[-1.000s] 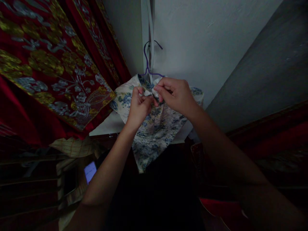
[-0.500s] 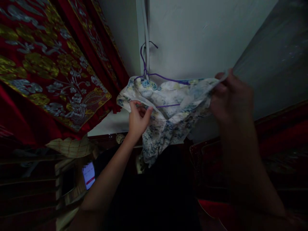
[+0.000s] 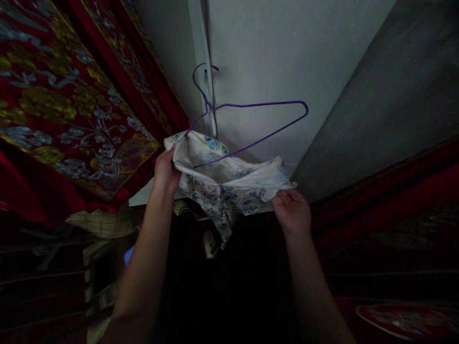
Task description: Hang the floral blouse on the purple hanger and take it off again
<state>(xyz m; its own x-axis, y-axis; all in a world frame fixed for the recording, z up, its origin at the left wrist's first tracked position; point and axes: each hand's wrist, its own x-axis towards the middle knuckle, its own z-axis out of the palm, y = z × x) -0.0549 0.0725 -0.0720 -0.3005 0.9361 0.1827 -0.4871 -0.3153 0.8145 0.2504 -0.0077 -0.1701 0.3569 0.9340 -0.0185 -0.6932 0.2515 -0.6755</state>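
Observation:
A purple wire hanger (image 3: 265,103) hangs by its hook from a white strip on the wall. A white blouse with a blue and yellow floral print (image 3: 229,191) droops from the hanger's left arm; the right arm is bare. My left hand (image 3: 168,171) is closed on the blouse's edge at its left shoulder, beside the hanger's left end, which the cloth hides. My right hand (image 3: 292,209) pinches the right side of the garment, below and apart from the hanger's right end. Between my hands the neckline is spread open.
Red cloth (image 3: 107,105) with gold and silver sequins drapes at the left. Pale shoes (image 3: 210,243) lie on the floor below. A lit phone (image 3: 128,255) shows partly behind my left forearm. More red fabric (image 3: 412,172) is at the right.
The blouse's right side has come off the hanger, baring its right arm. My right hand moved down and left with the cloth; my left hand shifted left to the other shoulder.

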